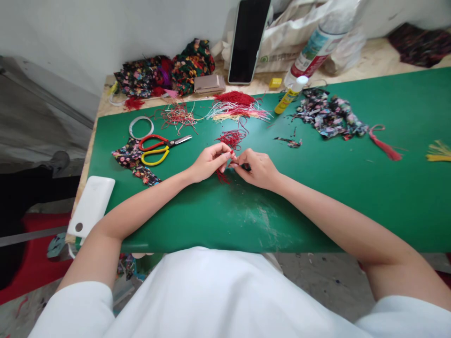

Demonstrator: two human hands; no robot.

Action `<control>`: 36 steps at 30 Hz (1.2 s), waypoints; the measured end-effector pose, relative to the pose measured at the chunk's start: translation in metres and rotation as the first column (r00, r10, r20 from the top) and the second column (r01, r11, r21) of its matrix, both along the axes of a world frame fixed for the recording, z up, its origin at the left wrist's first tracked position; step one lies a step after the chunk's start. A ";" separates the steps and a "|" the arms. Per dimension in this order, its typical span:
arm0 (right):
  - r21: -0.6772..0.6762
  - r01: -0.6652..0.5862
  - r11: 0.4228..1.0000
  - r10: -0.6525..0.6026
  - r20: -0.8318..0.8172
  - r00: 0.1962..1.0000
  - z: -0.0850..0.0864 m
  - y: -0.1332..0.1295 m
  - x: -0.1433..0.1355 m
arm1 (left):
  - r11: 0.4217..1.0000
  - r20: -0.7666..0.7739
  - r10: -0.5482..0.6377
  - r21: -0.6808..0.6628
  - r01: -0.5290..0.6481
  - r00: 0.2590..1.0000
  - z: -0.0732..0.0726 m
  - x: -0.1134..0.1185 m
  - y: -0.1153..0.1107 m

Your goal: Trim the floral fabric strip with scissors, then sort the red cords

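My left hand (210, 163) is closed in a pinch on a red tassel (222, 177), whose threads hang down below the fingers. Its top end pokes out near my left fingertips. Close against it, my right hand (260, 170) is pinched too, with a small dark strip (246, 166) showing beneath its fingers; the strip looks like cloth, though most of it is hidden. Just beyond both hands lies a small pile of dark red cords (232, 139). Farther back are bundles of red threads (234, 98) and of white and pink threads (225, 111).
Left on the green mat (317, 197) lie scissors (155, 157), a tape roll (141, 126), floral cloth (128, 155) and a white power bank (91, 204). Behind stand a phone (248, 42), a glue bottle (291, 96) and a spray can (317, 49). Right are cloth scraps (327, 115) and a pink tassel (385, 145).
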State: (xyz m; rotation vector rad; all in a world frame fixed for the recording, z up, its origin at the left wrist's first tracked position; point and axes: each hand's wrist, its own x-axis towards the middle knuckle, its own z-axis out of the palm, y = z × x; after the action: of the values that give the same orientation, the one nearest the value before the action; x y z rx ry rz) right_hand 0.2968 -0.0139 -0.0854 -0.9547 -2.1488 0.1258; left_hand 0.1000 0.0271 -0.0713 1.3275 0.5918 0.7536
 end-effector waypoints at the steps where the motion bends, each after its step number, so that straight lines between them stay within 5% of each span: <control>1: -0.006 0.001 1.000 -0.001 0.003 1.000 0.000 0.000 0.000 | 1.000 0.000 -0.003 0.003 0.003 1.000 0.000 0.000 0.000; 7: 0.028 -0.040 0.999 0.041 -0.034 0.999 0.006 -0.001 -0.001 | 0.999 0.003 -0.019 0.026 0.019 1.000 -0.001 0.000 0.001; 21: -0.191 -0.078 0.978 0.045 -0.171 0.984 0.010 0.004 0.002 | 0.987 -0.061 -0.064 0.143 0.072 0.996 -0.003 0.000 0.001; 36: -0.055 -0.108 0.993 0.099 -0.152 0.983 0.011 0.002 0.001 | 0.991 -0.086 -0.062 0.112 0.071 0.994 -0.004 -0.001 -0.001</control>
State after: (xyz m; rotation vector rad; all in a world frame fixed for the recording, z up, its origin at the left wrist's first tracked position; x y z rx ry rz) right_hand 0.2978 -0.0116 -0.0743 -0.8414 -2.0666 0.3086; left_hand 0.0993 0.0258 -0.0754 1.4829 0.5736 0.6894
